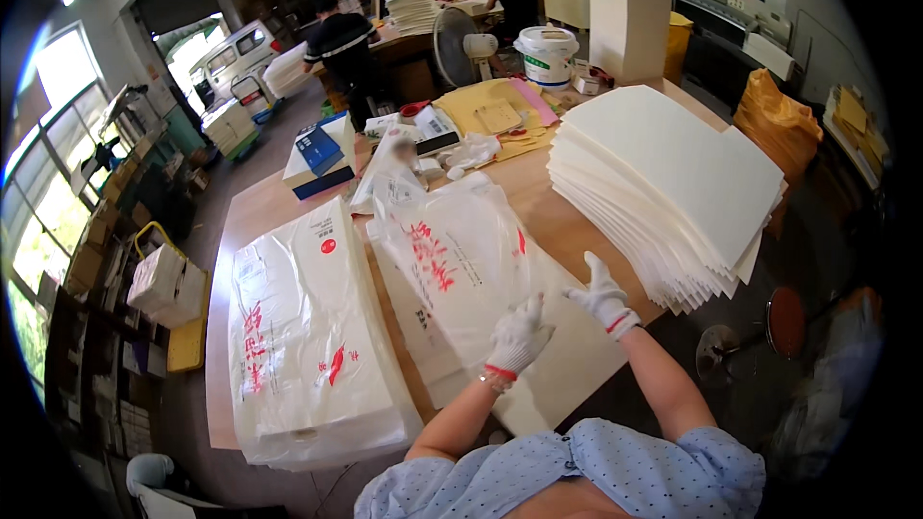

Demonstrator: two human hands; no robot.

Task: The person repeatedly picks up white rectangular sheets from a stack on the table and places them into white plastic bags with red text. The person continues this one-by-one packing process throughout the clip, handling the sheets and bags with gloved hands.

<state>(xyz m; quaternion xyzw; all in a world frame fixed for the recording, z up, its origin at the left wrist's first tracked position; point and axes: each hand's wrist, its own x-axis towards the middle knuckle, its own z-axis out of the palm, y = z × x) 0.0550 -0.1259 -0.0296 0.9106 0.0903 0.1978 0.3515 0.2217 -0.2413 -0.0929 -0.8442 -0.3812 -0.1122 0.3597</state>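
One white-gloved left hand and matching right hand, both loosely spread, lower centre, near translucent red-printed plastic bag; apparently arranging it, light pinch needed next.

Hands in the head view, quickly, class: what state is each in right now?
Left hand: open, near the plastic bag; contact cannot be told.
Right hand: open, nothing visible held.
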